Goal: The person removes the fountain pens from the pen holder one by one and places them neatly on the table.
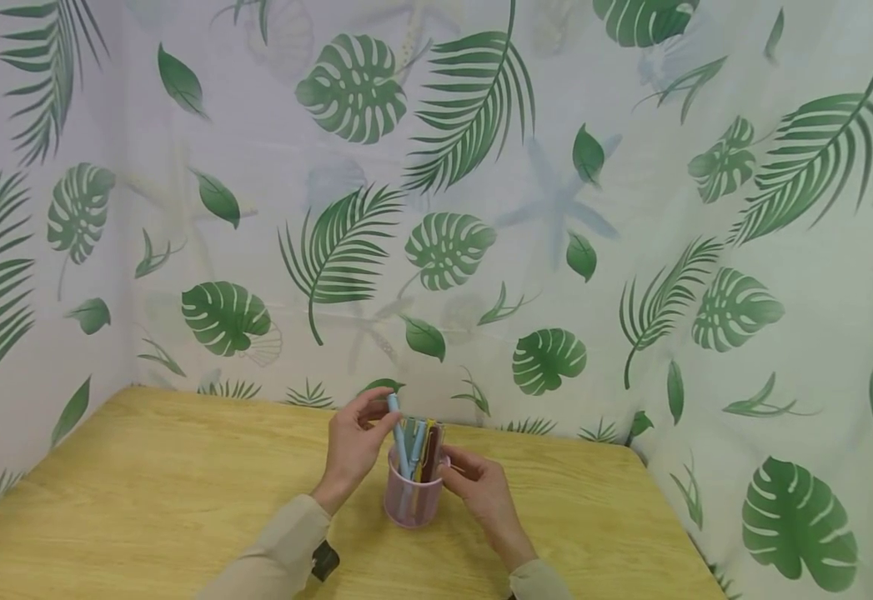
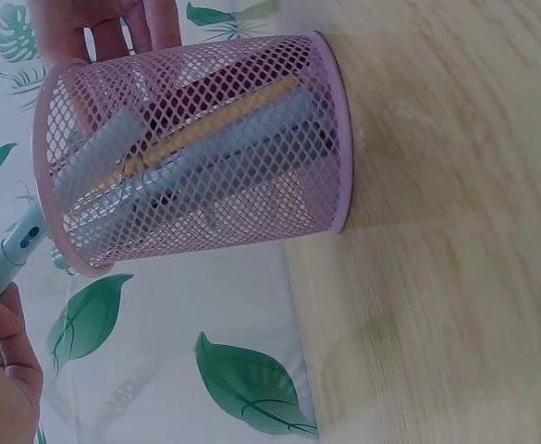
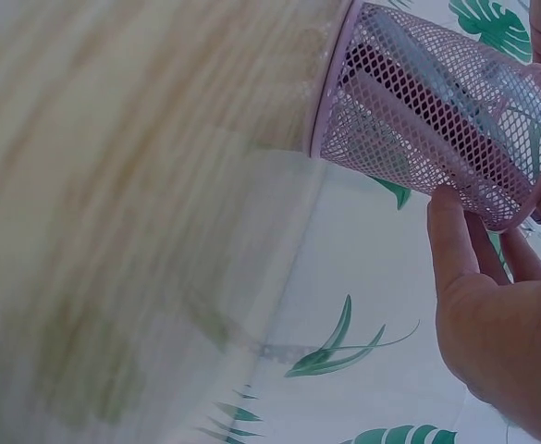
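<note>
On the wooden table (image 1: 143,483), before a curtain (image 1: 631,208) printed with green leaves, stands a pink mesh cup (image 1: 410,500), upright and near the middle; it contains several pens (blue, yellow and one dark); the right hand (image 1: 481,492) rests with its fingers against the side of the cup, near the rim; the left hand (image 1: 353,442) pinches the top of a light blue pen (image 1: 398,433) that stands partly inside the cup.

A light wooden table (image 1: 143,492) fills the corner by the leaf-print curtain. A pink mesh pen cup (image 1: 411,498) stands upright on it, toward the back edge, roughly midway along the table.
</note>
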Tool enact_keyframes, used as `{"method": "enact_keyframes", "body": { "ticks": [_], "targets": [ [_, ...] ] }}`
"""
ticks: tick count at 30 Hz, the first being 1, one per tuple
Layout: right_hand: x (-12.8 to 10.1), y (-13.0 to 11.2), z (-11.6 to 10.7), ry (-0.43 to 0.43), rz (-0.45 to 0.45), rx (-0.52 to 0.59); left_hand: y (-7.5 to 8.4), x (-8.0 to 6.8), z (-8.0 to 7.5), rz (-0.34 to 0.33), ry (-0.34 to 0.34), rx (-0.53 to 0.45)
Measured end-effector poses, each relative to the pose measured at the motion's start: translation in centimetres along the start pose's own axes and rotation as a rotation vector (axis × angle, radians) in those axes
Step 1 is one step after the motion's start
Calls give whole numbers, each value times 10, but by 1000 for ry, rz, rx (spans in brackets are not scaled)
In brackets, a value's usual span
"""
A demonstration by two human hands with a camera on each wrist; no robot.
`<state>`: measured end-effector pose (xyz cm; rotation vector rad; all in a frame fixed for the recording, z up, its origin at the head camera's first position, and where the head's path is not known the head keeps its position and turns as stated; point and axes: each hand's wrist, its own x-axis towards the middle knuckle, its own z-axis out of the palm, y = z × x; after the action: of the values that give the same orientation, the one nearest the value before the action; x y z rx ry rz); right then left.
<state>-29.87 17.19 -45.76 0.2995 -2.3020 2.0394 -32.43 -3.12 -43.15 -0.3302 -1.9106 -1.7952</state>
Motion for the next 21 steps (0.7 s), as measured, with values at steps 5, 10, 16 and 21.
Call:
{"method": "enact_keyframes", "body": {
  "ticks": [5, 10, 16, 21],
  "targets": [
    [-1, -1, 0, -6, 1, -14, 2, 1, -1, -15, 15, -14],
    [-1, 0, -1, -4, 12, -12, 6, 1, -2, -18, 27, -43],
    [-1, -2, -1, 2, 12, -9, 10, 5, -4, 5, 55, -120],
    [-1, -2, -1, -8, 12, -19, 16, 5, -7, -25, 61, -141]
  ]
}}
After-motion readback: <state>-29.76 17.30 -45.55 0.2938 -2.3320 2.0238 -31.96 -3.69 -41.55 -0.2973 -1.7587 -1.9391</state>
